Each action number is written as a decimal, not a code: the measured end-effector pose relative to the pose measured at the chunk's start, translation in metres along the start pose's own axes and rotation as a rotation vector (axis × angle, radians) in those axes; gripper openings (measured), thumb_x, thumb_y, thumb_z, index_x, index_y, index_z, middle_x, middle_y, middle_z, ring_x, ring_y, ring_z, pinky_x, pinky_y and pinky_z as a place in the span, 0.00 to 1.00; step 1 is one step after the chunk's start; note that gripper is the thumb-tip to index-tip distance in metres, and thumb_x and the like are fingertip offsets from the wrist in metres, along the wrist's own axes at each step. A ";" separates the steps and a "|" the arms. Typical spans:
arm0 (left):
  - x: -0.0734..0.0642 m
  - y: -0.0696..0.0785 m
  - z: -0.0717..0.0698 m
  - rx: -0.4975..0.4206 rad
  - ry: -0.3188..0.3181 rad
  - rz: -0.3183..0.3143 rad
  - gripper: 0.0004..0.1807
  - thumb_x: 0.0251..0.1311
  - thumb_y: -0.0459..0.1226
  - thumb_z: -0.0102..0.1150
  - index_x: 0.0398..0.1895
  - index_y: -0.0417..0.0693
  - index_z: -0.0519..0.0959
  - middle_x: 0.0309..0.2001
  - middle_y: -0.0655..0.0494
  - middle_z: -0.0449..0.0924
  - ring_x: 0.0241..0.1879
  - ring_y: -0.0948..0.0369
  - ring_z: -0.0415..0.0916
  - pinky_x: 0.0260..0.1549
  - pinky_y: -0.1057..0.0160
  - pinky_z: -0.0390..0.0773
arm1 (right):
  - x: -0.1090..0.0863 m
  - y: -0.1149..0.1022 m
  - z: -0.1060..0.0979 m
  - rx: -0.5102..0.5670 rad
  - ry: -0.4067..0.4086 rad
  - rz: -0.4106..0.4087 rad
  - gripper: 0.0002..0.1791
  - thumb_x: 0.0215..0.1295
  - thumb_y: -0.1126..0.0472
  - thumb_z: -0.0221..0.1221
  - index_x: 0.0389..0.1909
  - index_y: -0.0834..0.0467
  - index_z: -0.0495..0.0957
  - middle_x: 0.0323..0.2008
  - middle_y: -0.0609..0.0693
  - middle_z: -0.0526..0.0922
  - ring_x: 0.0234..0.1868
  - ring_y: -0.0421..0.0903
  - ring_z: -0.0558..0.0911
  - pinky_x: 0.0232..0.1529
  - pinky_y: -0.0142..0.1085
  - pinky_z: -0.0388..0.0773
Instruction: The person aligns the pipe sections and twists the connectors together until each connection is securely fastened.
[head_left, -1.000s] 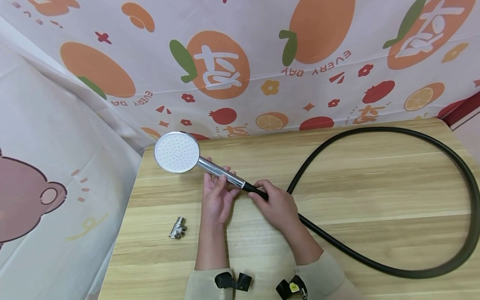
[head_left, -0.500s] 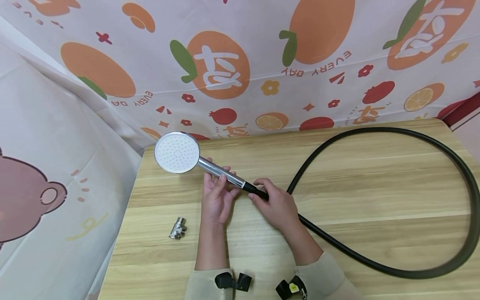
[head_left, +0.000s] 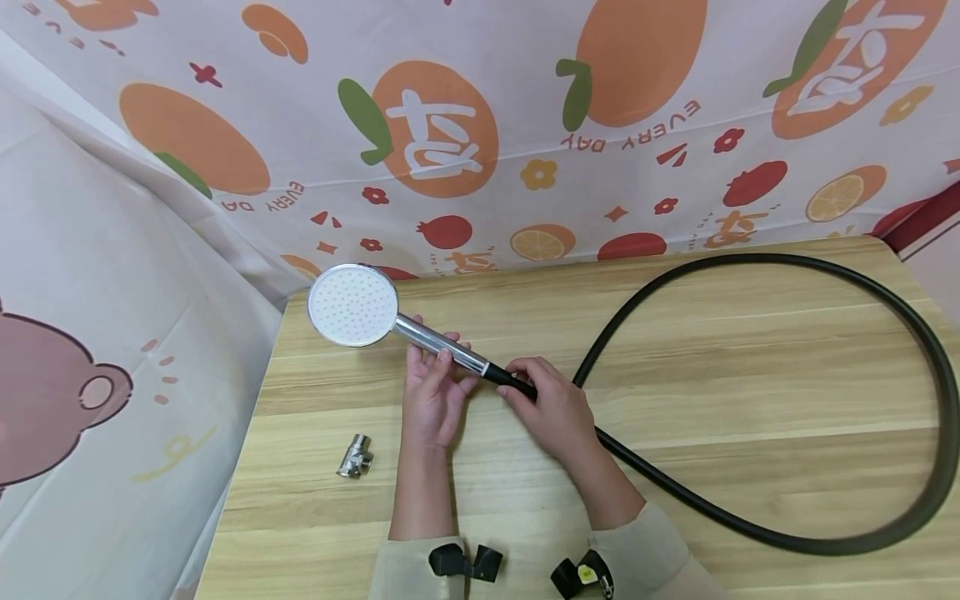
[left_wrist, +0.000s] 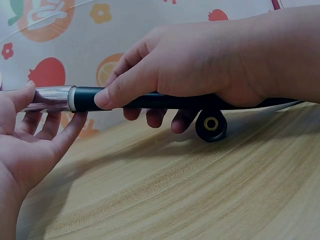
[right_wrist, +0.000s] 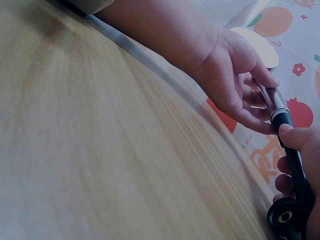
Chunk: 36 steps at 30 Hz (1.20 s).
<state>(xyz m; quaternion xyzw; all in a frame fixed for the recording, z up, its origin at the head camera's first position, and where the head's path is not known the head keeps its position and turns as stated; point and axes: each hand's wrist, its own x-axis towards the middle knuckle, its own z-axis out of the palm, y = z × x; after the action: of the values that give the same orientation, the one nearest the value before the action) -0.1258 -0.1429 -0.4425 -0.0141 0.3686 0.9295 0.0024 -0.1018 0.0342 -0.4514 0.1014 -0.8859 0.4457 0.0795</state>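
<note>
A chrome shower head (head_left: 353, 305) with a round white spray face is raised over the table's back left. My left hand (head_left: 435, 400) grips its silver handle (head_left: 442, 344), thumb on top and fingers underneath. The black hose (head_left: 757, 258) meets the handle's lower end, where a pale ring shows at the joint (left_wrist: 72, 99). Just beyond this joint my right hand (head_left: 551, 408) pinches the black hose end between thumb and fingers. In the left wrist view the hose's other end (left_wrist: 211, 123), with a brass-coloured centre, appears below the right hand.
A small chrome angled fitting (head_left: 356, 456) lies on the wooden table (head_left: 300, 533), left of the left forearm. The hose makes a wide loop across the table's right side. A fruit-print cloth (head_left: 450, 108) hangs behind the table, and a pale cloth (head_left: 135, 333) hangs at the left.
</note>
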 end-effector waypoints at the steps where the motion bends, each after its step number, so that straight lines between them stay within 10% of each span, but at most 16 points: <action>1: 0.000 0.000 0.000 -0.001 0.002 0.000 0.36 0.70 0.29 0.50 0.74 0.72 0.57 0.50 0.57 0.79 0.47 0.60 0.79 0.40 0.57 0.84 | 0.000 0.000 0.000 -0.001 -0.003 0.005 0.14 0.64 0.47 0.65 0.47 0.45 0.78 0.34 0.39 0.78 0.32 0.37 0.76 0.31 0.34 0.74; 36: 0.001 0.000 0.001 0.000 0.021 -0.003 0.33 0.70 0.30 0.50 0.73 0.68 0.59 0.49 0.57 0.78 0.47 0.60 0.79 0.39 0.58 0.84 | 0.001 0.000 -0.001 -0.004 -0.002 0.016 0.18 0.60 0.46 0.68 0.49 0.45 0.77 0.32 0.40 0.80 0.27 0.37 0.75 0.27 0.33 0.72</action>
<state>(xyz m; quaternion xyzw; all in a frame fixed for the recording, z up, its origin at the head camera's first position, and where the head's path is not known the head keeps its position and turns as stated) -0.1265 -0.1422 -0.4416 -0.0245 0.3687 0.9292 0.0002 -0.1025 0.0345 -0.4505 0.0944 -0.8876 0.4446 0.0751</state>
